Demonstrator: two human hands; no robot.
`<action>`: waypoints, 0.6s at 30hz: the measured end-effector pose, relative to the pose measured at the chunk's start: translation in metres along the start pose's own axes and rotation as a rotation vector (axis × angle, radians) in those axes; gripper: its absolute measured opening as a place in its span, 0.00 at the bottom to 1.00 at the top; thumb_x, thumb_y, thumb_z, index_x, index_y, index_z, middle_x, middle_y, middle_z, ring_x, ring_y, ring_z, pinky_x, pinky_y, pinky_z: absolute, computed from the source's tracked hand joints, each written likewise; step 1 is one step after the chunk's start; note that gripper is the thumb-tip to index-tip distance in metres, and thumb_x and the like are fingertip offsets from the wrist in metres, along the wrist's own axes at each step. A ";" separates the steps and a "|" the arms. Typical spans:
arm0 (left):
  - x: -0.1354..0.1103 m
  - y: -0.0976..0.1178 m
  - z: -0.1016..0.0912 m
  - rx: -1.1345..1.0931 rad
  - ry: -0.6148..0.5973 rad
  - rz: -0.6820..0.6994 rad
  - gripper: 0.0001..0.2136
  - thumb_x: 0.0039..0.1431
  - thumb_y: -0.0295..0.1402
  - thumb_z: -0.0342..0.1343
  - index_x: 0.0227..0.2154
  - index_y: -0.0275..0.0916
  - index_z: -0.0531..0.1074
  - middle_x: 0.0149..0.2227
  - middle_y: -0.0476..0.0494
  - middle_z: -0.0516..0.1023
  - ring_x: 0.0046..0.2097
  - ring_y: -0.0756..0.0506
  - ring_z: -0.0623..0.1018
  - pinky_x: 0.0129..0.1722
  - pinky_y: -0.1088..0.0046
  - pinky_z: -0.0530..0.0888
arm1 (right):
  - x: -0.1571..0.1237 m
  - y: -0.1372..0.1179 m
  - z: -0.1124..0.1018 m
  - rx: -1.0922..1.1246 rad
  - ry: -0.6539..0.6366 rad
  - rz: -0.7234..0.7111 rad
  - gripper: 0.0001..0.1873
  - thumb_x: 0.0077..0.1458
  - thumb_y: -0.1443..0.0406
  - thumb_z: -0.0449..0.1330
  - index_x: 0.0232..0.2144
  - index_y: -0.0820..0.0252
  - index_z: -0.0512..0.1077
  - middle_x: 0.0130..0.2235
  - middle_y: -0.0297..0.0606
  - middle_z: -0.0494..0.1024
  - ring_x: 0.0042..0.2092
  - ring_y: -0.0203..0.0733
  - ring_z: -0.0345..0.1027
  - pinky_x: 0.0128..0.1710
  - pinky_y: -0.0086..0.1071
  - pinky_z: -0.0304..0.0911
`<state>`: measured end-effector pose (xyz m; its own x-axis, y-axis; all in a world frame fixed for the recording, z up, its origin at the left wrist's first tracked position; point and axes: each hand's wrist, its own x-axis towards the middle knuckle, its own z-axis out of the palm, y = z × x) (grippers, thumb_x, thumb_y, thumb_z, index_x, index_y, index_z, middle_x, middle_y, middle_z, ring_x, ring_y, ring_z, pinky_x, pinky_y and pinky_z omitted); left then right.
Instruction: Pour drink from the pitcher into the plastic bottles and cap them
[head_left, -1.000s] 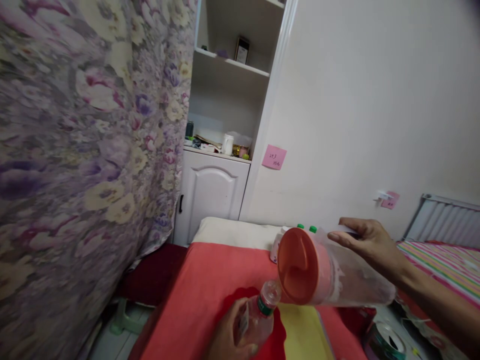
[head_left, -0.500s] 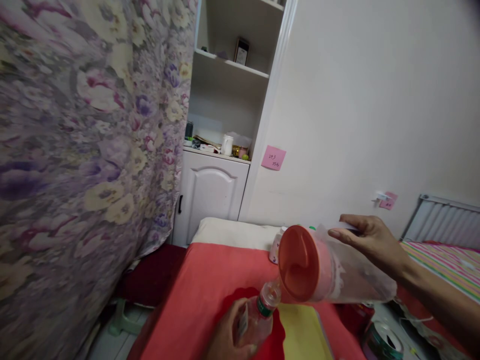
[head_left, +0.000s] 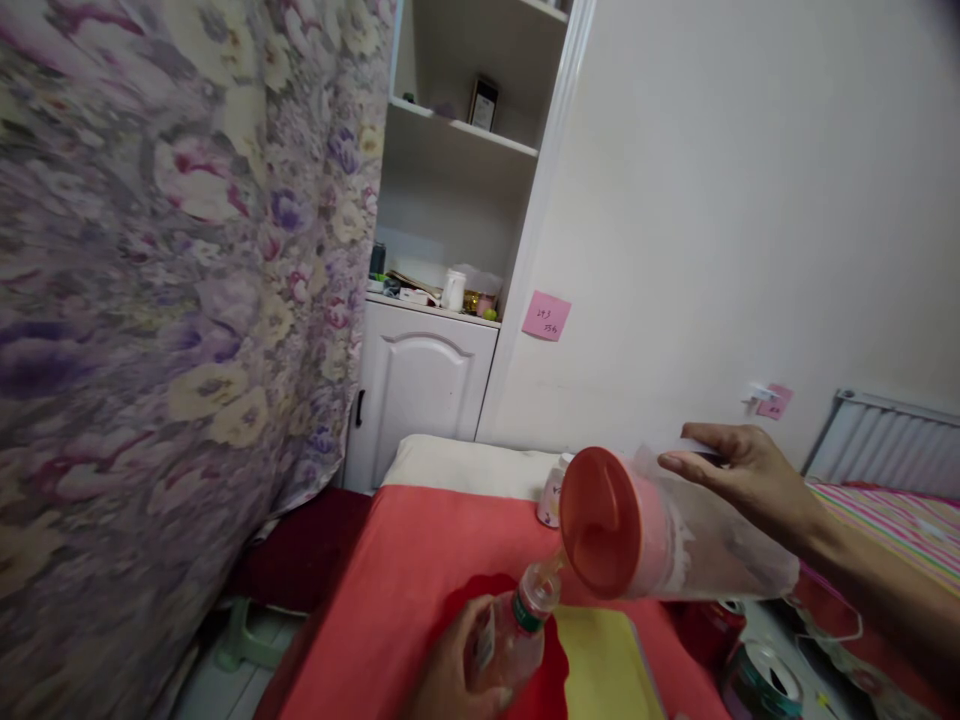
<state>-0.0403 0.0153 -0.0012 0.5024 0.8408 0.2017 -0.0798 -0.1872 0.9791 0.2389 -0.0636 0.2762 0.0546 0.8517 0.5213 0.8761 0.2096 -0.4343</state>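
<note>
My right hand point(head_left: 739, 475) grips the handle of a clear plastic jug point(head_left: 675, 545) with an orange-pink lid, tipped almost onto its side. The jug's spout sits just above the open neck of a small clear bottle point(head_left: 514, 630) with a green neck ring. My left hand point(head_left: 450, 670) is wrapped round that bottle and holds it tilted toward the jug, low at the bottom edge of the view. Both are above a red cloth-covered table point(head_left: 405, 590).
A yellow sheet point(head_left: 600, 665) lies on the red cloth. A white cup point(head_left: 551, 490) stands behind the jug, a tin can point(head_left: 761, 680) at the lower right. A floral curtain point(head_left: 150, 330) fills the left, with a white cabinet point(head_left: 420, 385), shelves and a striped bed point(head_left: 900, 530) beyond.
The jug has tipped a little further and its spout has come closer to the bottle's neck. My left hand and the bottle have barely moved.
</note>
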 end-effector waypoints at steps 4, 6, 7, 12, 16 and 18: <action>-0.001 0.006 0.001 -0.013 0.000 -0.008 0.34 0.38 0.29 0.62 0.54 0.39 0.65 0.59 0.33 0.74 0.61 0.33 0.71 0.62 0.57 0.65 | 0.001 -0.004 -0.002 0.008 0.020 -0.018 0.28 0.51 0.43 0.61 0.18 0.56 0.57 0.21 0.26 0.51 0.24 0.33 0.46 0.23 0.31 0.43; -0.001 0.009 0.001 -0.004 -0.008 -0.014 0.33 0.38 0.28 0.61 0.53 0.39 0.65 0.58 0.33 0.75 0.60 0.33 0.72 0.61 0.56 0.66 | 0.002 -0.004 -0.002 0.002 0.032 -0.028 0.28 0.50 0.43 0.61 0.17 0.56 0.58 0.20 0.26 0.52 0.24 0.33 0.47 0.23 0.31 0.44; -0.002 0.009 0.001 0.006 -0.010 -0.021 0.33 0.37 0.27 0.61 0.53 0.40 0.65 0.58 0.34 0.75 0.60 0.34 0.72 0.61 0.56 0.66 | 0.002 -0.003 -0.003 -0.001 0.036 -0.031 0.28 0.50 0.43 0.61 0.17 0.56 0.59 0.20 0.26 0.52 0.24 0.33 0.47 0.23 0.31 0.44; -0.003 0.005 0.000 -0.002 -0.018 -0.007 0.34 0.38 0.27 0.61 0.54 0.40 0.64 0.58 0.34 0.75 0.61 0.34 0.72 0.61 0.56 0.65 | 0.002 0.001 -0.003 -0.006 0.029 -0.036 0.26 0.51 0.44 0.61 0.18 0.56 0.62 0.20 0.26 0.53 0.24 0.33 0.48 0.23 0.31 0.44; -0.002 0.000 0.000 0.005 -0.005 -0.015 0.34 0.38 0.28 0.63 0.54 0.40 0.64 0.59 0.34 0.74 0.61 0.32 0.71 0.62 0.54 0.64 | 0.002 -0.001 -0.003 -0.005 0.030 -0.033 0.27 0.51 0.44 0.61 0.17 0.56 0.59 0.20 0.26 0.51 0.24 0.33 0.46 0.23 0.31 0.43; -0.001 0.002 0.000 0.009 -0.017 -0.010 0.34 0.38 0.27 0.62 0.54 0.40 0.65 0.58 0.35 0.75 0.61 0.33 0.72 0.62 0.54 0.64 | 0.001 -0.003 -0.003 -0.005 0.036 -0.034 0.28 0.50 0.43 0.61 0.17 0.55 0.58 0.20 0.26 0.51 0.24 0.33 0.46 0.23 0.31 0.43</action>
<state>-0.0412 0.0141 0.0003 0.5178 0.8340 0.1908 -0.0665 -0.1831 0.9808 0.2379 -0.0645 0.2806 0.0422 0.8262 0.5617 0.8799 0.2356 -0.4126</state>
